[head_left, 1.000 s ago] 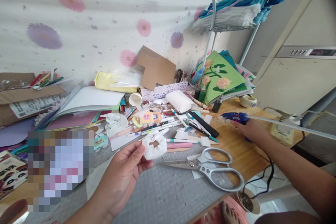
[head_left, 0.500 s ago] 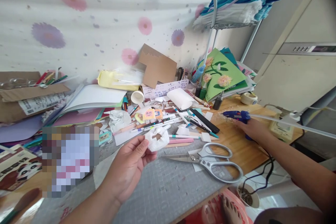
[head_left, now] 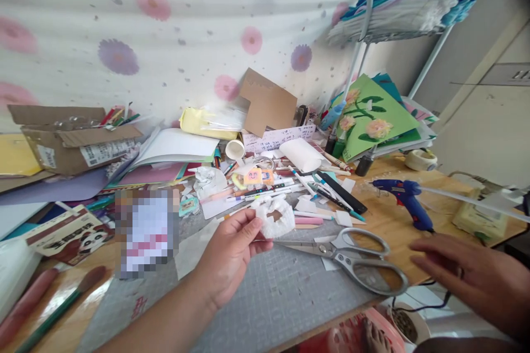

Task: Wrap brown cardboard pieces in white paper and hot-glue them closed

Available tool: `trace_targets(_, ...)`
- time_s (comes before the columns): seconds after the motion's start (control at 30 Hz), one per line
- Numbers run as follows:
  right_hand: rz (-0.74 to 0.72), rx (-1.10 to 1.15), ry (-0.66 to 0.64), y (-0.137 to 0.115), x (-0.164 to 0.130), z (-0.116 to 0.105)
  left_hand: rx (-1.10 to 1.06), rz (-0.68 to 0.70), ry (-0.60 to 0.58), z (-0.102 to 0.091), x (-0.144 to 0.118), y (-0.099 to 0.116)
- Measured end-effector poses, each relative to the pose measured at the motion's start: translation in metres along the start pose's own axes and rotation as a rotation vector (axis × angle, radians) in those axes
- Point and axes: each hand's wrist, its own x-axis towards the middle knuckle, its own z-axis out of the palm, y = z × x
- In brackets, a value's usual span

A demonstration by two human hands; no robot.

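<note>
1. Left hand (head_left: 226, 256) grip: thumb and fingertips pinch the white crumpled paper ring (head_left: 274, 217) at frame centre, held up off the table, probably to view it.
2. Right hand (head_left: 467, 273), lower right: fingers spread, holding nothing, just beside the silver steel scissors (head_left: 351, 256).
3. Blue glue gun (head_left: 403, 198) stands clear behind.
4. Open room: grey cutting mat (head_left: 281, 303) near the table edge.

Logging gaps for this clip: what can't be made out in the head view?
- Pixelated patch left of the left hand: whatever lies there is masked.
- Right hand: motion-blurred, so finger pose is unclear; it holds nothing visible.
- White ring piece: the left hand's fingers cover its near edge.
- Writing on the white strip: too small to read.
- Rack top: cut off by the upper edge.
</note>
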Motion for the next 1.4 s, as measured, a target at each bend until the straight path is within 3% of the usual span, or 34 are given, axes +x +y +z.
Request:
trace_targets(0.07,-0.314,0.09,-0.125,-0.04,-0.005,0.017,0.001,-0.008,-0.049,0.001,-0.002,0.0)
trace_targets(0.17,-0.432,0.383,-0.201,-0.094,0.007,0.046,0.007,-0.012,-0.081,0.003,-0.005,-0.001)
trace_targets(0.23,-0.434,0.614,-0.309,-0.116,0.019,0.066,0.005,-0.032,-0.081,0.005,-0.008,-0.001)
trace_targets(0.33,-0.363,0.954,-0.428,-0.13,0.031,0.089,-0.039,-0.087,-0.109,0.008,-0.012,-0.004)
trace_targets(0.47,-0.24,1.196,-0.522,-0.138,0.03,0.099,-0.127,-0.133,-0.168,0.01,-0.014,-0.011)
trace_targets(0.67,-0.136,1.255,-0.497,-0.147,0.03,0.093,-0.199,-0.145,-0.178,0.009,-0.013,-0.016)
trace_targets(0.87,0.047,1.338,-0.311,-0.128,0.041,0.077,0.213,-0.111,-0.064,0.006,-0.01,-0.013)
trace_targets(1.0,0.097,1.366,-0.318,-0.119,0.043,0.072,0.342,-0.063,-0.063,0.004,-0.008,-0.008)
trace_targets(1.1,0.039,1.317,-0.408,-0.119,0.037,0.077,0.382,0.001,-0.058,0.003,-0.006,-0.005)
trace_targets(1.2,-0.124,1.165,-0.476,-0.122,0.027,0.084,0.303,-0.016,-0.076,0.005,-0.006,-0.005)
trace_targets(1.4,-0.389,0.86,-0.35,-0.132,0.011,0.082,-0.02,-0.173,-0.414,0.012,-0.016,-0.012)
